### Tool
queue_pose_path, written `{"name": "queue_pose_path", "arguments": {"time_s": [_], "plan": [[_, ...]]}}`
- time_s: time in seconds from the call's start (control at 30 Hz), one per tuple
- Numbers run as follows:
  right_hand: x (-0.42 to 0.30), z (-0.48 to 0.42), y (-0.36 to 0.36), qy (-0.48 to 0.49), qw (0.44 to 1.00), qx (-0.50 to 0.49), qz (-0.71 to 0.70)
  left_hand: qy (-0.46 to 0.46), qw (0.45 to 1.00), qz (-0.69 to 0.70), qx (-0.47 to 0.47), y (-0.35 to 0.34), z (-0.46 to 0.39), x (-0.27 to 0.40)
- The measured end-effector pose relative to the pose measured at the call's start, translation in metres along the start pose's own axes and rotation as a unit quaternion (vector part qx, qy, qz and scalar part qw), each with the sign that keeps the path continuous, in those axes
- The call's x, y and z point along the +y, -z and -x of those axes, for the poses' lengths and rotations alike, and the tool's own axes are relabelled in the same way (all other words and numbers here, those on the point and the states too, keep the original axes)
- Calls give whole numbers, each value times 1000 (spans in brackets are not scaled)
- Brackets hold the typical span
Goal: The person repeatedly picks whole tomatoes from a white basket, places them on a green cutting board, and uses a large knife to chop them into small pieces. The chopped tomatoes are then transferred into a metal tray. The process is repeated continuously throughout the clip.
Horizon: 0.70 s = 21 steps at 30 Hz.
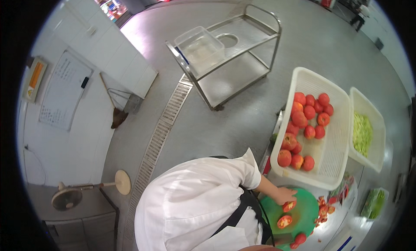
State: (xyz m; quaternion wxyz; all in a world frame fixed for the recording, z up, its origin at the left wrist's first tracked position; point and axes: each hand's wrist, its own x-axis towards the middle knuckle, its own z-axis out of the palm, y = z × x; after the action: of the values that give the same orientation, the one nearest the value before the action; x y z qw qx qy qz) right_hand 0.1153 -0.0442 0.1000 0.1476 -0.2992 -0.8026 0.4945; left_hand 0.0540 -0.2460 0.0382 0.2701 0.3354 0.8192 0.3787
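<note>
My left hand reaches out of a short white sleeve over a round green cutting board, its fingers on a cut tomato half. Beside it another tomato half lies cut face up. A wide knife blade shows over the lower part of the board, near whole-looking red tomatoes. My right hand is out of view; only some bare skin shows at the bottom edge. Tomato scraps lie on the counter just past the board.
A white plastic basket with many tomatoes stands beside the board. Beyond it are a white basket of shredded green vegetable and a container of greens. A steel trolley stands on the floor; a person is far off.
</note>
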Motion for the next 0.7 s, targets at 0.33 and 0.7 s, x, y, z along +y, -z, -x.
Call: {"name": "queue_pose_path", "arguments": {"time_s": [0.33,0.7], "plan": [[-5,-20,-110,-37,989,-140,43,10,992,112,59,16,-9,-28],[81,87,9,-155,986,37,44,-15,996,75,36,-4,1,5]]}}
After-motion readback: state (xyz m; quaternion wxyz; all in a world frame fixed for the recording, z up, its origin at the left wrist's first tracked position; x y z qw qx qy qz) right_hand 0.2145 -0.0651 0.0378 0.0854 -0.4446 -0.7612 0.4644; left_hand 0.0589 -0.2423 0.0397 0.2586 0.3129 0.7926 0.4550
